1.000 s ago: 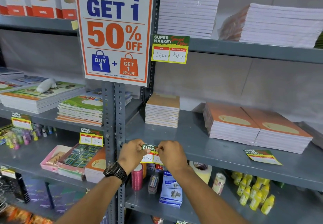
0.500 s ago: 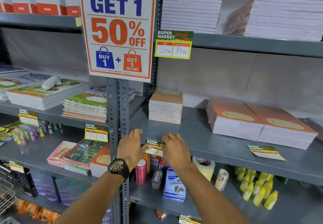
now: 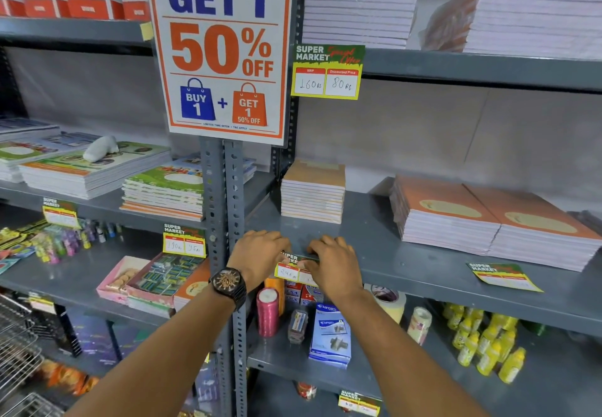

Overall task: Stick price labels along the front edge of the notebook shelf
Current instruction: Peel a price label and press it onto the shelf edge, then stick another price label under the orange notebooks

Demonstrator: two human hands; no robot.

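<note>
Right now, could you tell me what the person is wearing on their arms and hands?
Both forearms are bare, with no sleeves or gloves in view. The left hand has a dark wristwatch with a black band and bronze-toned dial at its wrist; the right hand wears nothing.

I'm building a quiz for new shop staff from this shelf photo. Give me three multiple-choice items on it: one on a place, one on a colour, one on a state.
1. Where does the loose price label lie?
A. On the shelf surface in front of the orange notebooks
B. On the top shelf
C. In a wire basket

2. What colour is the thread spool under the hands?
A. Blue
B. Pink
C. Black

3. What are the hands doing?
A. Hanging at the sides
B. Lifting a notebook stack
C. Both pressing one price label to the shelf edge

Answers:
1 A, it rests flat before the orange notebooks.
2 B, the spool is plainly pink.
3 C, the left hand and right hand flank the price label being stuck on the shelf edge.
</note>
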